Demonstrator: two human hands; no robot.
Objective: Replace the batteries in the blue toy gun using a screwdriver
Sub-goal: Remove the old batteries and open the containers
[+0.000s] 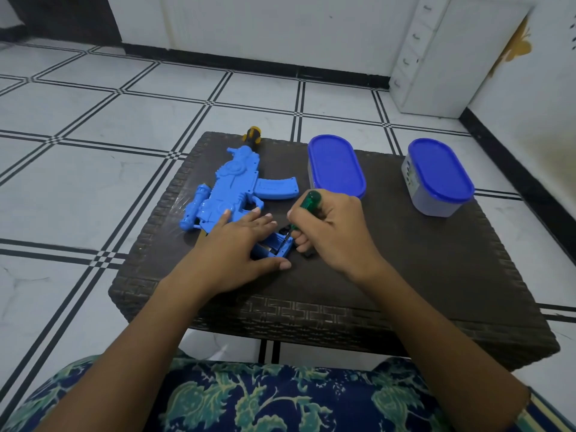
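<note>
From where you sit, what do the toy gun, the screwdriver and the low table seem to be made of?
The toy gun: moulded blue plastic, glossy, with raised cast details. The screwdriver: translucent green plastic handle, light showing through; the thin dark shaft is probably metal. The table: dark brown woven pattern, likely plastic rattan; it could be real wicker.

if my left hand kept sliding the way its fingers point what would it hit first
Probably the blue toy gun itself: its magazine lies just beyond the fingertips of the left hand. Past that stands the nearer blue-lidded container. Depth is unclear from this view.
</note>
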